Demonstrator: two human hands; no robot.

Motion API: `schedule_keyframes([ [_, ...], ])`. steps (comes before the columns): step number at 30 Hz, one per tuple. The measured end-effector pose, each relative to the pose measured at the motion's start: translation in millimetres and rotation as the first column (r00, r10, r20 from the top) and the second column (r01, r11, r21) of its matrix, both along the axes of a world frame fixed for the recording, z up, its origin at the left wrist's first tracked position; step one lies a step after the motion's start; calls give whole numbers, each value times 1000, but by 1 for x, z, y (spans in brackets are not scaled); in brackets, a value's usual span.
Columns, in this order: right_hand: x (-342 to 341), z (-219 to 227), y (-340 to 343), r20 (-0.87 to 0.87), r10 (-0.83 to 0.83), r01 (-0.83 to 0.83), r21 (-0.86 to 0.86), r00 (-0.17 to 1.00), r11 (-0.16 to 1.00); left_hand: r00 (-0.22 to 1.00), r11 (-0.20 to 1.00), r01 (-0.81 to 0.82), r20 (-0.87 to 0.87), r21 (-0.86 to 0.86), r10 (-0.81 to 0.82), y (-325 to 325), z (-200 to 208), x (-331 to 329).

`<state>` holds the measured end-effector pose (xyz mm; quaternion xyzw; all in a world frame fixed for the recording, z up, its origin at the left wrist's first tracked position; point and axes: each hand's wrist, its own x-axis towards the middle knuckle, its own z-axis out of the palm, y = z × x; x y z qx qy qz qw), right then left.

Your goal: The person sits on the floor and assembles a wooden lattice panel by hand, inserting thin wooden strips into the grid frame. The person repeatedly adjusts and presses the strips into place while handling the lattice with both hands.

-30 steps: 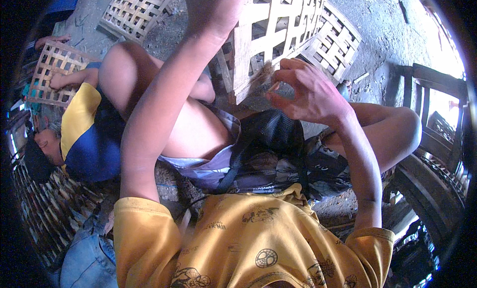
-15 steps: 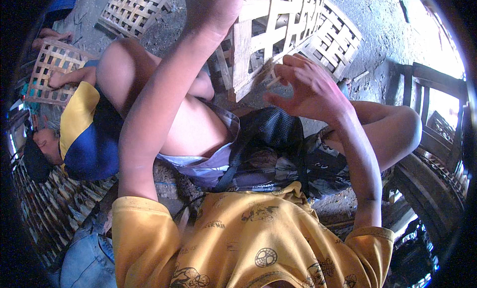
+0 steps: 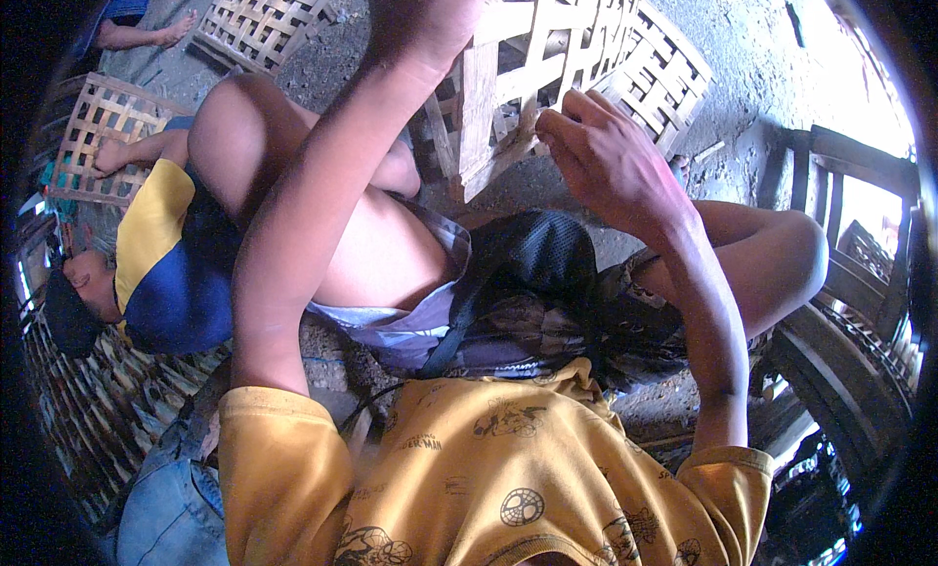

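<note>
In front of me a crate of woven pale wooden slats point(image 3: 479, 117) stands tilted, with a solid bar along its near corner. My left hand point(image 3: 430, 19) reaches up beside its upper left part; the picture's top edge cuts the fingers off, so its grip is hidden. At the crate's lower right side is my right hand point(image 3: 611, 166), back upward. Its fingers are curled in toward the slats, and what they hold, if anything, is hidden beneath them.
Another woven panel point(image 3: 674, 73) lies against the crate's right side. One more point(image 3: 259, 24) rests on the floor at the far left. A co-worker point(image 3: 161, 253) sits at my left, a hand on a lattice panel point(image 3: 107, 126). A wooden frame point(image 3: 860, 161) stands at the right.
My right hand has shifted slightly up and right, and its spread fingers have curled closed. A co-worker's bare foot has come into view at the upper left. My left arm has barely moved.
</note>
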<state>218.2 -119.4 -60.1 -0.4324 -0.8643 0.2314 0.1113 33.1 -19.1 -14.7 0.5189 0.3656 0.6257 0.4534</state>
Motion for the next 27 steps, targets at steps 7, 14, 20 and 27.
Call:
schedule_keyframes([
  [7,4,-10,1,29,9,-13,147,1000,989,1000,1000,-12,2,22,12,-3,0,4],
  [14,-1,-7,1,-16,-17,19,84,1000,996,999,1000,4,-50,-2,-4,-4,4,0],
  [20,-4,0,3,2,-23,23,106,1000,994,999,999,-27,-41,37,28,-6,3,0],
  [27,-6,-2,2,-13,-34,36,122,999,992,1000,1000,5,14,7,-5,-2,1,1],
])
